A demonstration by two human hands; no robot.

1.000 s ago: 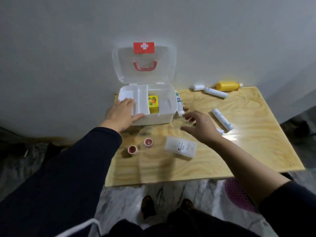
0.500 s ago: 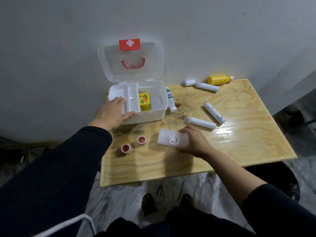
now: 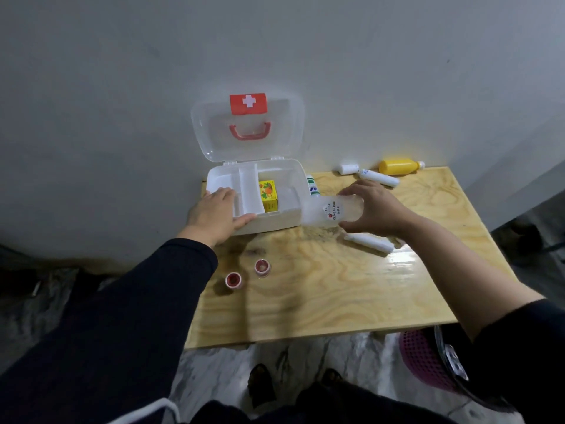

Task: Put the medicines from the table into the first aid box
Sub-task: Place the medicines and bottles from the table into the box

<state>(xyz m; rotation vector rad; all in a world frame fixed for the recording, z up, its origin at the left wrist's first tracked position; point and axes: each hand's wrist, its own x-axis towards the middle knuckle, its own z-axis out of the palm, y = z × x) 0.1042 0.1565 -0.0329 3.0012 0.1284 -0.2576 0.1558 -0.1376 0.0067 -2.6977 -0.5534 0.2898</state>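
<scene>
**translucent packet held at the right end of the open first aid box**

the first aid box [image 3: 269, 221] stood open at the back left of the wooden table [image 3: 351, 289], its clear lid [image 3: 247, 130] upright against the wall. inside the box, a yellow carton [image 3: 269, 197] stood just right of the white divider [image 3: 247, 191]. the left hand [image 3: 218, 214] lay flat over the box's front left corner, fingers together, thumb along the front rim. the right hand [image 3: 376, 209] pinched a translucent packet [image 3: 330, 211] labelled "cling film" between thumb and curled fingers, raised off the table at the box's right end. a green-printed tube [image 3: 312, 186] lay against the box's right wall. right of the box lay one white roll [image 3: 368, 242] below the right hand, another white roll [image 3: 379, 178], a small white bottle [image 3: 348, 168] and a yellow bottle [image 3: 399, 166] by the wall. two red-capped jars [image 3: 248, 272] stood in front of the box.
</scene>
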